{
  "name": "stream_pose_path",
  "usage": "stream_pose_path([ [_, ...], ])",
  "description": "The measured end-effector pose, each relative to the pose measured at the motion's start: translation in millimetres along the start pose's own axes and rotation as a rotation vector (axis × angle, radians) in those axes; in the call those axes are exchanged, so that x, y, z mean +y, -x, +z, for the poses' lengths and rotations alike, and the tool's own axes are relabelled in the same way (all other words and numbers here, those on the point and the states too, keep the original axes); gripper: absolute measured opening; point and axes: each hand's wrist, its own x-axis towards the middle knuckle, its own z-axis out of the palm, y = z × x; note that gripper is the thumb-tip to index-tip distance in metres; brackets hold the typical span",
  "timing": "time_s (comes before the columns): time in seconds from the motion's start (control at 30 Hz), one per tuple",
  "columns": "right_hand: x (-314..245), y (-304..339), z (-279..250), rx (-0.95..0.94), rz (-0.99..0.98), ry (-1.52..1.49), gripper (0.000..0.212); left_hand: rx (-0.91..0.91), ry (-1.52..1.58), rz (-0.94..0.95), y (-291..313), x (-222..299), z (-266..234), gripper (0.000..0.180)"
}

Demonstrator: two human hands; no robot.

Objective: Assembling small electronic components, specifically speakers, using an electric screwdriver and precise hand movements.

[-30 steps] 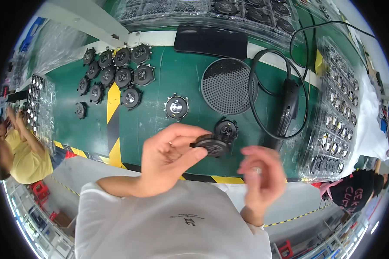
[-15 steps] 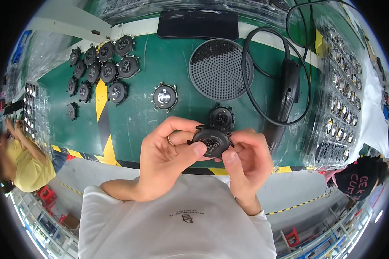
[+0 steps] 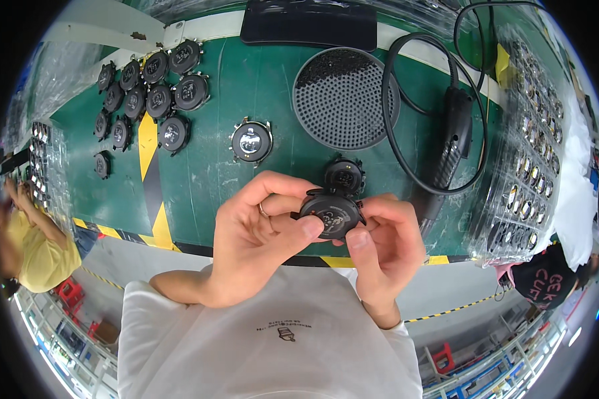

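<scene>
A round black watch case point(image 3: 331, 214) without a strap is held between both hands over the table's near edge, its back facing up. My left hand point(image 3: 259, 233) is closed on its left side, thumb on the back. My right hand point(image 3: 386, 243) pinches the right side between thumb and fingers. Just beyond lies a second black watch case point(image 3: 344, 175), partly covered by the held one. Farther left on the green table rests a watch case with a silver rim point(image 3: 251, 140), a pale patch on its back.
Several watch cases point(image 3: 158, 101) sit grouped at the back left. A round perforated dish point(image 3: 343, 100) with black bits stands at the back, beside a black corded tool point(image 3: 450, 143). Clear trays of watch parts point(image 3: 522, 179) line the right. Another person point(image 3: 46, 256) works at far left.
The view has shifted slightly, so the table things sit a little higher in it. Both hands keep their hold on the watch case, with hardly any movement.
</scene>
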Motion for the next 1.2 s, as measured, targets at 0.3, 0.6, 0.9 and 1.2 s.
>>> stream_pose_path([
  [0.3, -14.7, -8.6, -9.0, 0.024, -0.034, 0.362, 0.014, 0.024, -0.332, 0.086, 1.0, -9.0, -4.2, 0.029],
  [0.6, -21.8, -8.0, -11.8, -0.064, -0.085, 0.611, 0.015, -0.027, -0.503, -0.012, 0.1, -10.1, -6.5, 0.031],
  [0.9, -36.0, -60.1, -112.8, 0.596, -0.154, 1.511, 0.02, -0.191, -0.322, -0.138, -0.8, -11.2, -14.2, 0.023],
  [1.2, -28.5, -71.3, -102.3, 0.417, -0.004, 1.773, 0.018, -0.099, -0.437, -0.166, 12.7, -15.5, -25.5, 0.04],
])
